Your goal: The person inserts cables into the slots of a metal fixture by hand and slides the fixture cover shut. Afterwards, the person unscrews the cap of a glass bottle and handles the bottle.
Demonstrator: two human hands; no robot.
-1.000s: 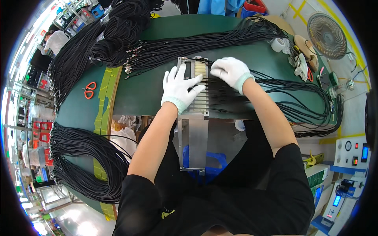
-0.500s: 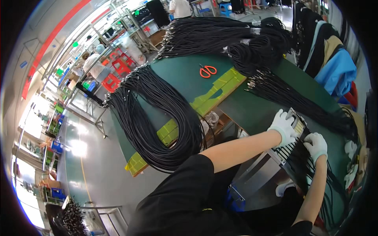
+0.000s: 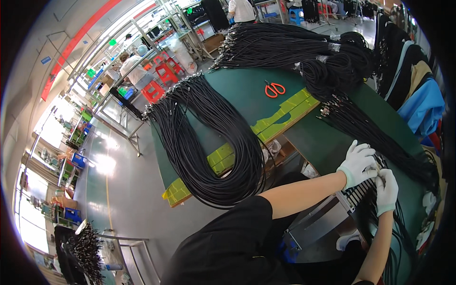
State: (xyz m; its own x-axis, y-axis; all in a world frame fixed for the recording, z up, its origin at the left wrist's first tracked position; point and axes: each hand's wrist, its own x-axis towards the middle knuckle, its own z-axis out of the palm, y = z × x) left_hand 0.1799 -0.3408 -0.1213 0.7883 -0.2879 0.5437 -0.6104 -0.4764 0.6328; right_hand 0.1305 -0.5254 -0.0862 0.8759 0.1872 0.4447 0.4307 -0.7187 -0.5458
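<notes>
White-gloved, our left hand (image 3: 357, 161) lies spread on the slotted metal jig (image 3: 332, 211). Our right hand (image 3: 387, 190), just beside it, seems to pinch black cable ends (image 3: 380, 164) running away rightward.

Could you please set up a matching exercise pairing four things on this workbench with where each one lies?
Things:
1. orange scissors
2. left hand
3. large looped cable bundle
4. yellow-green tape strip

Places:
A. draped over the table's left end
B. on the metal rack beside the right hand
C. running along the table's seam
D. flat on the green top, far side

Pairs: 1-D, 2-B, 3-A, 4-C
</notes>
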